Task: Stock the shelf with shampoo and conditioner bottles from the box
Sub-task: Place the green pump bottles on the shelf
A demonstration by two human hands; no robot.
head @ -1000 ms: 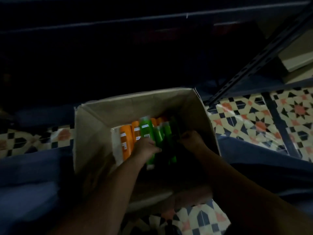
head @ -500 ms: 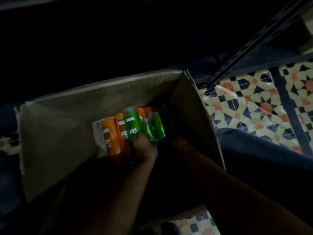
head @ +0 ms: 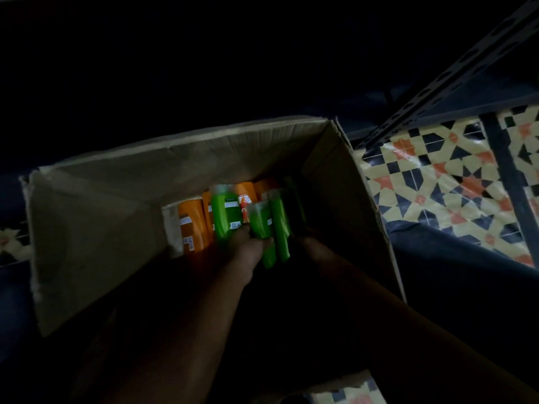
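Down at floor level, dim light, head view. Far left: box wall, a tall cardboard flap standing up, with a sliver of patterned tile past it. Cardboard box sits open between my knees, its far wall creased.

Inside, left to right: orange bottles stand packed against the far end, white labels facing me. Next come the green bottles. One green bottle is tilted up out of the row, blurred, and my left hand grips it at the lower end, fingers curled round. Two more green bottles lean just beside it, touching my left knuckles; whether the same hand also pinches one of these I cannot tell.

My right hand reaches into the dark right corner of the box. Only wrist and back of hand show; fingers are lost in shadow, so open or holding, I cannot tell.

Right of the box: slotted metal upright of the shelf running diagonally, then floor tiles in cream, black and orange. Shelf boards above are too dark to read.
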